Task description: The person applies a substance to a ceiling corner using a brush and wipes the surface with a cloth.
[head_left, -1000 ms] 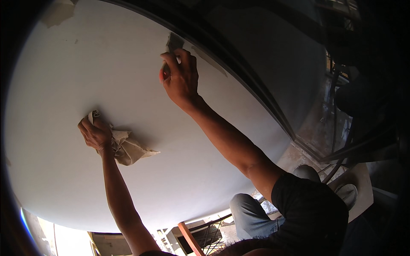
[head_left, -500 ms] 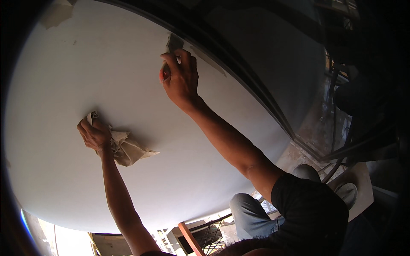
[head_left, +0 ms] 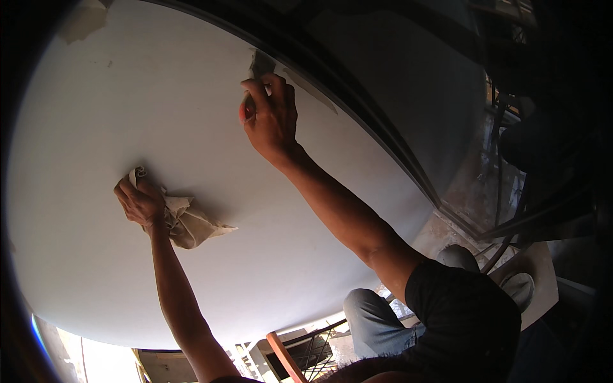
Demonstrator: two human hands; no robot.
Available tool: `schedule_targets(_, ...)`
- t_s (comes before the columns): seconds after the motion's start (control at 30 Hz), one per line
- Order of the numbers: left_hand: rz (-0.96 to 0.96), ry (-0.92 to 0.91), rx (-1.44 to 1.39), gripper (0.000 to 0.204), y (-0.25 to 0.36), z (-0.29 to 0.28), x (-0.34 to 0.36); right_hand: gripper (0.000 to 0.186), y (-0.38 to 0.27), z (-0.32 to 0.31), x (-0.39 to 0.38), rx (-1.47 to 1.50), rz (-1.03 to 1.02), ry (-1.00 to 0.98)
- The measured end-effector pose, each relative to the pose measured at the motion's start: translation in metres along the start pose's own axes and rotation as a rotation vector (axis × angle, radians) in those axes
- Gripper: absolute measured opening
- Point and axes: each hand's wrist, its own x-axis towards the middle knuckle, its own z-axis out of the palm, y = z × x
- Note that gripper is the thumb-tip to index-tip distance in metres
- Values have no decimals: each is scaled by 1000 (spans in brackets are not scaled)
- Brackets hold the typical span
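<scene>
What fills most of my feed is a broad, pale panel (head_left: 191, 115), smooth and curved, lying behind both hands. Right of the right hand (head_left: 271, 118) spreads a dark, glossy expanse (head_left: 408, 76), too dim for me to read; a dark trim strip (head_left: 367, 118) borders the panel on that side. Well below the right hand I get a black sleeve (head_left: 466, 309), a pale board (head_left: 543, 268) bearing something round, and a denim-clad leg (head_left: 370, 322), partly covered by the sleeve. A reddish post (head_left: 285, 357) stands far below the left hand (head_left: 138, 201), cut off by the lower edge; the glare left of it washes out detail.

The left hand grips a bunched beige cloth (head_left: 188, 226), which trails to its right; how firmly it presses the panel I can't judge. Up beyond that hand, a brownish patch (head_left: 83, 24) runs into the dark rim. Just right of the right hand's fingers is a grey streak (head_left: 313, 92). The right hand is closed around a flat-ended hand tool (head_left: 262, 62), mostly hidden by its fingers; red shows near the thumb.
</scene>
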Motion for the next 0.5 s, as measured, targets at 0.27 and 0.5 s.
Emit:
schedule_targets(0.27,11,17,-7,31,1,-1,0,47,2,0,-2,-3,10,-12)
schedule_targets(0.5,0,3,-8,31,1,-1,0,47,3,-1,-3,-7,16,-15)
